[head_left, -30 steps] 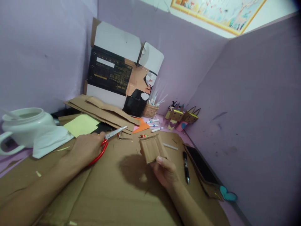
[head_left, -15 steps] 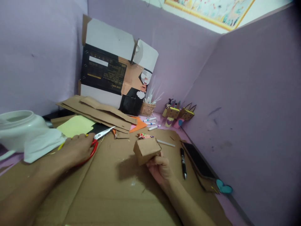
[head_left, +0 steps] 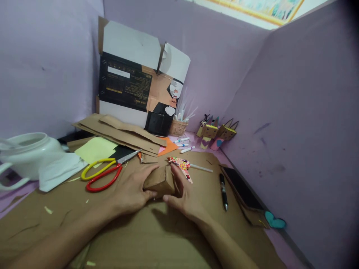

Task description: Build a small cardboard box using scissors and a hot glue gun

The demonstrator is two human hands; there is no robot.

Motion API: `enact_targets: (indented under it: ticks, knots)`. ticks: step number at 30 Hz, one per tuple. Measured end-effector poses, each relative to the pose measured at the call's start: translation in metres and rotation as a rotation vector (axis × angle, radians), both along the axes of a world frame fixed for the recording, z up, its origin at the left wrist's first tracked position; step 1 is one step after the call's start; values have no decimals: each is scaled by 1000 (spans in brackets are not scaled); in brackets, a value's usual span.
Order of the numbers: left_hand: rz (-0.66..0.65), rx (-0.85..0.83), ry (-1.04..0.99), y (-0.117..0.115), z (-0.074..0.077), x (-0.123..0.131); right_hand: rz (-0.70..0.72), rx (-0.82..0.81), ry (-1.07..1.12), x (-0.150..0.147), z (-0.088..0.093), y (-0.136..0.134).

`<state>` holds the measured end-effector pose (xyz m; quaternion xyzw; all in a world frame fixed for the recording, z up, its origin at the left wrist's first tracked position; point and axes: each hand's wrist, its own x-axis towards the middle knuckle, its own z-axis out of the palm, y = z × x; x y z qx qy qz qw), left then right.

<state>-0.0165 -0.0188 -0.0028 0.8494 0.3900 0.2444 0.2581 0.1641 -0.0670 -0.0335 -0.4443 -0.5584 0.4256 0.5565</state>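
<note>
Left hand (head_left: 133, 191) closes on the near left corner of a small cardboard box (head_left: 158, 183), its thumb along the front lower edge and its fingers reaching over the left side. From that hand the box lies to the right and slightly ahead, and from the right hand (head_left: 188, 194) to the left and ahead, so it sits between the two, low over the cardboard sheet (head_left: 131, 239). Right thumb and fingers stand well apart, curved about the box's right end with the fingertips at its far right edge; whether they press on it I cannot tell. The left is the nearer hand, its grip in plain contact. The box shows its top and front faces, one fold running away from the viewer; it looks broader from side to side, though its true long axis is hard to judge. Just beyond its far right corner lies a patterned paper piece (head_left: 181, 163), near the right fingertips. The scissors (head_left: 105, 173), with red and yellow handles, lie beyond the left wrist, apart from both hands.
</note>
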Motion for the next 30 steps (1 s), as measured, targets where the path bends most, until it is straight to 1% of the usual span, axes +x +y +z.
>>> enact_targets:
  ticks: [2,3,5,7,9,11,13,15,17,21,25,30]
  knots:
    - [-1,59,7,0,-1,2,-63,69,7,3,2,0]
    - [-13,75,11,0,-1,4,-84,68,15,3,2,0]
    - [-53,91,13,-1,-1,8,-122,23,-21,3,4,1]
    - [-68,82,-5,-2,0,12,-159,-29,-107,3,4,2]
    - [-42,18,-70,-1,1,16,-188,-41,-171,3,4,3]
    - [-5,-115,-159,2,0,20,-203,-38,-198,4,2,3]
    - [31,-236,-230,5,-3,25,-220,-39,-212,4,1,3]
    - [60,-273,-259,7,-9,30,-222,-58,-219,3,-1,3]
    - [80,-232,-261,6,-16,33,-197,-73,-237,2,-3,3]
    - [90,-80,-216,2,-24,36,-159,-64,-297,0,-6,2]
    - [19,24,-185,3,-24,36,-147,-71,-329,0,-8,2]
    - [-37,45,-176,6,-21,32,-149,-20,-375,2,-10,3]
